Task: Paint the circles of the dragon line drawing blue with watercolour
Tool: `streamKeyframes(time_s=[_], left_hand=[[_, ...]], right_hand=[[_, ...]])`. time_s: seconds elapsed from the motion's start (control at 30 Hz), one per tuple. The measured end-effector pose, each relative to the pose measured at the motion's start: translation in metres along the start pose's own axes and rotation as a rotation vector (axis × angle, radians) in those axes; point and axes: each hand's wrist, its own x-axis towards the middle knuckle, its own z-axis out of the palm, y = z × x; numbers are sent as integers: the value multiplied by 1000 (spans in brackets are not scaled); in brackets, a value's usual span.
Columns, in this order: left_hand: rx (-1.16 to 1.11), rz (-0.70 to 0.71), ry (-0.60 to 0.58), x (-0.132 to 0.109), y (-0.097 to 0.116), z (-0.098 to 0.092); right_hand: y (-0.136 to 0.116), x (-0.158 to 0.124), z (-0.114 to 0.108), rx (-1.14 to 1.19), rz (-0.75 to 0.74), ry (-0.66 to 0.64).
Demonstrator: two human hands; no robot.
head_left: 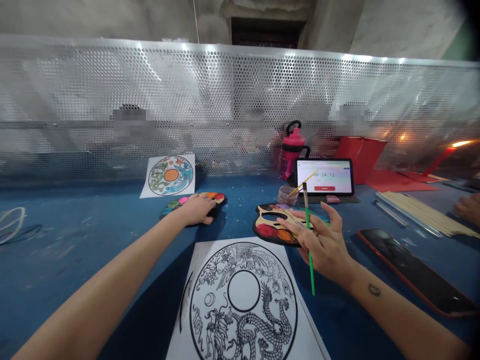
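Observation:
My left hand (198, 209) reaches out and rests on a round paint palette (215, 198) with coloured wells, fingers curled over its edge. My right hand (322, 242) holds a green-handled paintbrush (308, 235) between its fingers, bristles up, over a second paint palette (268, 230). Close to me lies an uncoloured sheet (243, 300) printed with a dragon and phoenix in a circle.
A coloured sample picture (170, 175) lies at the back left. A small water cup (288, 195), a pink bottle (292, 152) and a tablet (324, 177) showing a timer stand behind the palettes. A phone (412, 270) lies right. Another person's hand (467, 207) shows far right near wooden sticks (423, 215).

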Motion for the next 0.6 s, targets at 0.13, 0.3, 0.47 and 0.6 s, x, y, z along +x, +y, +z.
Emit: streamKeyframes(time_s=[0.13, 0.3, 0.47, 0.6], left_hand=[[-139, -130, 41, -14, -23, -9], [-520, -186, 63, -29, 21, -20], [-995, -113, -98, -52, 113, -17], [-1687, -268, -87, -64, 148, -13]], right_hand=[[-2, 2, 6, 20, -18, -4], [-7, 2, 17, 27, -105, 22], [-11, 3, 20, 23, -205, 37], [-15, 6, 23, 20, -235, 36]])
